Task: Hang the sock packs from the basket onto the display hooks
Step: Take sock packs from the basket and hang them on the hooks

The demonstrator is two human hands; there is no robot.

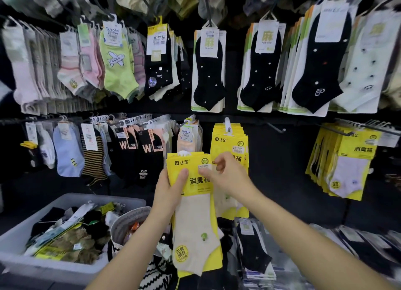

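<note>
My left hand (170,189) grips a stack of yellow sock packs (195,220) with cream socks, thumb across the front card. My right hand (225,174) pinches the stack's upper right edge near the label. The stack's white hanger tab (184,153) sits below and left of a display hook (227,122). That hook carries matching yellow packs (231,142) just behind my hands. A grey plastic basket (71,198) with several mixed sock packs stands at the lower left.
Rows of hung socks fill the dark wall above and to both sides. More yellow packs (347,159) hang at right. An empty hook (275,127) juts out right of centre. A woven bag (130,222) sits beside the basket, and black sock packs (253,246) lie below.
</note>
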